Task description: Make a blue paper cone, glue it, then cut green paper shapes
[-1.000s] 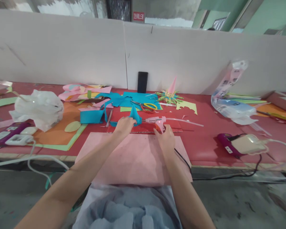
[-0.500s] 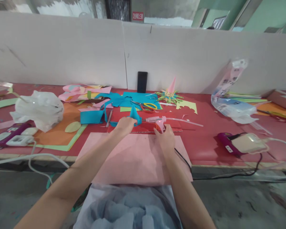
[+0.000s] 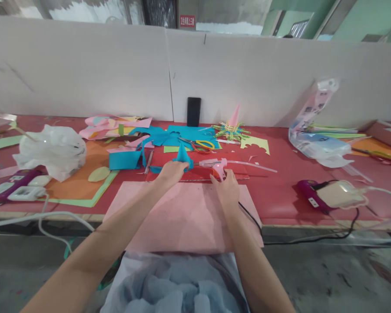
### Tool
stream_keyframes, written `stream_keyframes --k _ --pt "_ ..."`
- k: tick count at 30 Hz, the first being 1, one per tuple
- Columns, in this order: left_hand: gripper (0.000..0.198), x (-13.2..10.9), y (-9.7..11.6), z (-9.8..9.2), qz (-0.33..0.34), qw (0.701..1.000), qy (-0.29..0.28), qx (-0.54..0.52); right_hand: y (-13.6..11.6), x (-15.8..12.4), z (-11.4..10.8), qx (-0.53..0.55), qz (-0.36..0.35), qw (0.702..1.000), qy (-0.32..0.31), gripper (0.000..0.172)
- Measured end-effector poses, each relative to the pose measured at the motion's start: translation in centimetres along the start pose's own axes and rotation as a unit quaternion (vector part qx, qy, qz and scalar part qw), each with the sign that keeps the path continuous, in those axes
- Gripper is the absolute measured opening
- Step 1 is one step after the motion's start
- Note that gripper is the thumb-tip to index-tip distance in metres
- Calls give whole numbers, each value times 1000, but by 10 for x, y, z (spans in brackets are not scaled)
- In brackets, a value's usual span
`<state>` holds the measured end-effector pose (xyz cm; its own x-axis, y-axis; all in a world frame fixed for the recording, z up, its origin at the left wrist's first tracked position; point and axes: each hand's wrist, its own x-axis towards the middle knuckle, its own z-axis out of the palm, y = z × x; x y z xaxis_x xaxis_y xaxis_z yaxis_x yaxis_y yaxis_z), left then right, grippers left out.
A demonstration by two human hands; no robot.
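Closed on a small blue paper cone [image 3: 183, 153], my left hand [image 3: 173, 171] is over a red board [image 3: 198, 176]. The fingers hide part of the cone's base. My right hand [image 3: 227, 187] grips a pink hot glue gun [image 3: 220, 167] by its handle. Its nozzle points left and touches or nearly touches the cone's base; I cannot tell which. A long clear glue stick [image 3: 254, 165] sticks out of the gun's back end. Below both hands a pink sheet [image 3: 182, 217] hangs over the table's front edge.
Scissors [image 3: 203, 144] lie on blue paper [image 3: 172, 135] behind the hands, beside a pink cone on a spiky green base [image 3: 233, 128]. A black phone [image 3: 193, 112] leans on the white partition. Power strips [image 3: 313, 198] with cables and a crumpled plastic bag [image 3: 52, 150] flank the work.
Hands, cone and glue gun hold nearly the same positions. Only the camera's view has shifted very slightly.
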<state>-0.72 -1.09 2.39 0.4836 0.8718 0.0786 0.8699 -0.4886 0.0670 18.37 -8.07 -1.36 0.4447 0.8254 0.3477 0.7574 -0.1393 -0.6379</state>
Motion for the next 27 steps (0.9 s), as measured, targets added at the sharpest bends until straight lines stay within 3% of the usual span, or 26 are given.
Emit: stream_keyframes --k 15,27 --pt "38 -2 2 -7 2 999 -41 1 3 0 3 -4 12 1000 -3 48" --pt "34 -12 -9 -26 -17 999 -28 -42 2 0 2 0 10 1000 -6 46"
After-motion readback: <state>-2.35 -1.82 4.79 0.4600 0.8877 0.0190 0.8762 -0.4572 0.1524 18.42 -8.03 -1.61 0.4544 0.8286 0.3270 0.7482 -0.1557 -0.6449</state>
